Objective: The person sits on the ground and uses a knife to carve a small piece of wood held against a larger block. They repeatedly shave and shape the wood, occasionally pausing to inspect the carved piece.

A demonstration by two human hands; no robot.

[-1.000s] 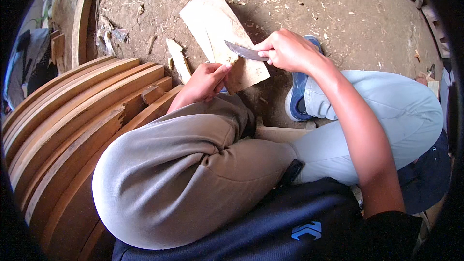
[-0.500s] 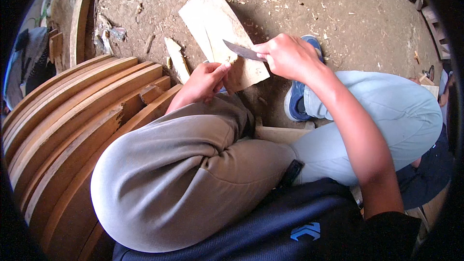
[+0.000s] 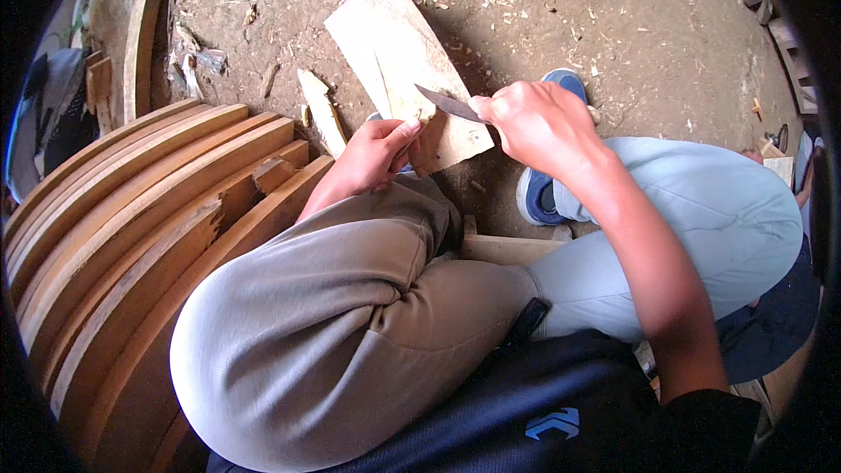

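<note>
In my right hand is a knife, my fingers wrapped round its handle and the dark blade pointing up and left. My left hand pinches a small pale piece of wood between thumb and fingers; its exact shape is hard to make out. The blade lies close beside this piece, and I cannot tell whether they touch. Both are over a broad light wooden board, which slants away from me beyond my knees. A crack runs along the board's grain.
Several long wooden planks are stacked at my left. A split wood offcut lies on the dirt floor, which is strewn with shavings. My blue shoe rests right of the board. At the far right edge are more wooden pieces.
My right hand and the knife have shifted slightly right and down. The left hand keeps its pinch on the small piece and has barely moved.
</note>
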